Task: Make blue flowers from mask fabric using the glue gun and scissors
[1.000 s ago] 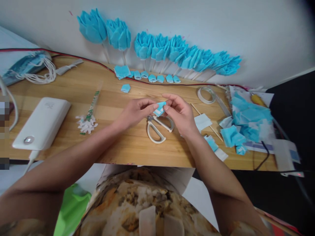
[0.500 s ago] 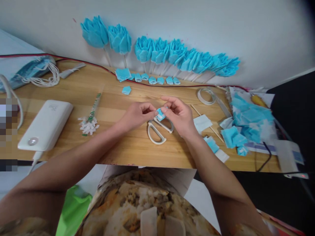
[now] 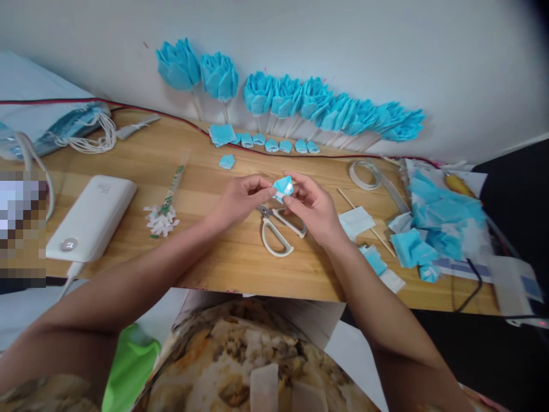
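Between my two hands is a small folded blue petal (image 3: 283, 186) with white showing on its near side. My left hand (image 3: 245, 197) pinches its left edge between thumb and fingers. From the right, my right hand (image 3: 311, 203) grips it with thumb and fingertips. White-handled scissors (image 3: 278, 239) lie on the table just under the hands, their blades partly hidden by my left hand. Beyond the hands, a single folded blue petal (image 3: 227, 161) rests on the wood, and a row of similar petals (image 3: 271, 145) with a stack of blue squares (image 3: 222, 135) lies farther back.
Blue flowers on sticks (image 3: 286, 96) lean on the wall. A white power bank (image 3: 92, 217) and a green-patterned strip with white scraps (image 3: 162, 220) lie left. To the right are a tape roll (image 3: 364, 175), sticks, white sheets (image 3: 357, 222) and a bag of blue material (image 3: 446, 200).
The petal has turned and opened toward me, so more of its blue and white faces show. My right fingers have shifted around its right side. The whole view has moved slightly.
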Action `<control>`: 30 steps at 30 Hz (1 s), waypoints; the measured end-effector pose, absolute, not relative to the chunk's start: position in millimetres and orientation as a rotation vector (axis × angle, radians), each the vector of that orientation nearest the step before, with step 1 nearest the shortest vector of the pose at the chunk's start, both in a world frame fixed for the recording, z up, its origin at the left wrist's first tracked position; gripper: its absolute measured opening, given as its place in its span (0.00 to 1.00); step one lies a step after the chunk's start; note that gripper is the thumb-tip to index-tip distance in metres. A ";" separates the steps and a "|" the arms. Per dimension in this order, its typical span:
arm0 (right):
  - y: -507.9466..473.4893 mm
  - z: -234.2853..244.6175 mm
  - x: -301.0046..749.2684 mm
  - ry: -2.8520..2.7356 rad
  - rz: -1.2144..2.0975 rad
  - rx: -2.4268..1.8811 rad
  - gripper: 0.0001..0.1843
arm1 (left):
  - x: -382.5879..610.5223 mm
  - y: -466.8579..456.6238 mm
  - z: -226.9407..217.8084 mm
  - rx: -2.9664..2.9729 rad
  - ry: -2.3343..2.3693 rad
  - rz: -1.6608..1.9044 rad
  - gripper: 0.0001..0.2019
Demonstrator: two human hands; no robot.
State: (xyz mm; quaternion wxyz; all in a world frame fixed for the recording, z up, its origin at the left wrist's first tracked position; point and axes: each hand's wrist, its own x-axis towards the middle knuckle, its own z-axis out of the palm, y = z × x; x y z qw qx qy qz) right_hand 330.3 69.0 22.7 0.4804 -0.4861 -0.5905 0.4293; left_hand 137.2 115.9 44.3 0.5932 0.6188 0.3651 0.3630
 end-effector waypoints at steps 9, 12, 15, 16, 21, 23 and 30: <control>68.1 27.3 327.3 -1.363 1.075 -1.228 0.27 | 139.2 117.1 40.9 1.398 0.830 0.843 0.13; 67.8 28.4 327.3 -1.357 1.077 -1.235 0.27 | 138.9 117.1 40.7 1.409 0.834 0.833 0.11; 67.3 29.9 327.8 -1.329 1.077 -1.224 0.23 | 138.3 117.7 41.0 1.379 0.838 0.816 0.11; 67.3 30.2 328.0 -1.314 1.078 -1.222 0.22 | 138.1 118.1 41.0 1.354 0.837 0.800 0.11; 67.7 30.6 328.3 -1.286 1.099 -1.206 0.21 | 135.9 118.9 43.2 1.158 0.716 0.625 0.16; 66.7 32.3 328.1 -1.312 1.108 -1.190 0.23 | 134.9 118.0 45.0 1.097 0.660 0.524 0.18; 61.9 40.7 325.9 -1.292 1.179 -1.187 0.16 | 135.2 113.9 49.4 1.083 0.652 0.373 0.18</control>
